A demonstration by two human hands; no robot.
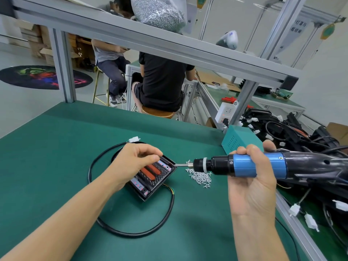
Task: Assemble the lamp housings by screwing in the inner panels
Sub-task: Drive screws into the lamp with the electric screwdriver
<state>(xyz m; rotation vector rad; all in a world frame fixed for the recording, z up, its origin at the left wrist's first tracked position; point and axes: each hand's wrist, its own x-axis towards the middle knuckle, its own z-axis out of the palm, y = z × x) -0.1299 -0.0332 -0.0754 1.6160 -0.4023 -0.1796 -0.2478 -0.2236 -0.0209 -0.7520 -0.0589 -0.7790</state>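
A black lamp housing (150,182) with red lenses and an inner panel lies on the green mat (56,157), its black cable (131,230) looped around it. My left hand (135,162) grips the housing's far edge, thumb and fingers curled over it. My right hand (252,178) holds a blue and black electric screwdriver (244,165) lying nearly level. Its bit tip touches the housing's right corner. A small heap of silver screws (200,177) lies just under the bit.
A teal power box (239,138) stands at the mat's right edge. To its right lies a pile of black housings with cables and white connectors (301,132). An aluminium frame (131,40) spans overhead with a bag of screws (160,12). Two people sit beyond the bench.
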